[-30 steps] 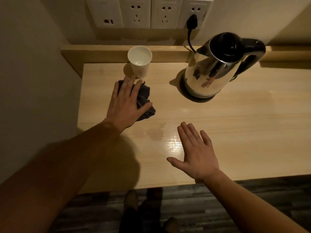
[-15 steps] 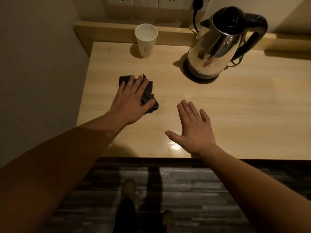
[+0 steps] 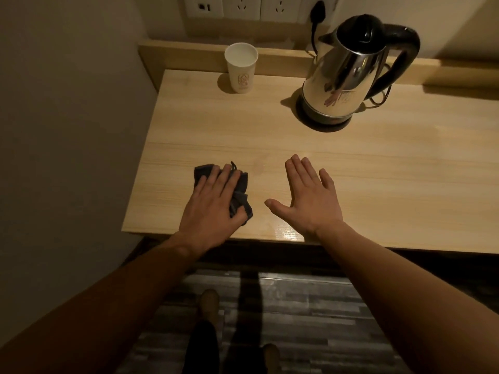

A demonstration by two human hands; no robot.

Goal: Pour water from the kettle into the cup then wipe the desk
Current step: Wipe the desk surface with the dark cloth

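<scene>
Dark grey cloth (image 3: 240,197) lying crumpled near the front left edge of the pale wooden desk (image 3: 378,163), pinned flat under the left hand (image 3: 213,209), fingers spread over it and thumb hooked at its near corner, pressing rather than gripping. White paper cup (image 3: 241,68) upright at the back left of the desk, well apart from the cloth. Right hand (image 3: 310,197) open, palm down, fingers straight and together, holding nothing, just beside the cloth; touching the desk or hovering, cannot tell. Steel electric kettle (image 3: 348,74) upright on its dark base (image 3: 324,125) at the back right, black handle (image 3: 399,58) facing right, black plug (image 3: 318,13) seated in the wall sockets (image 3: 256,8).
</scene>
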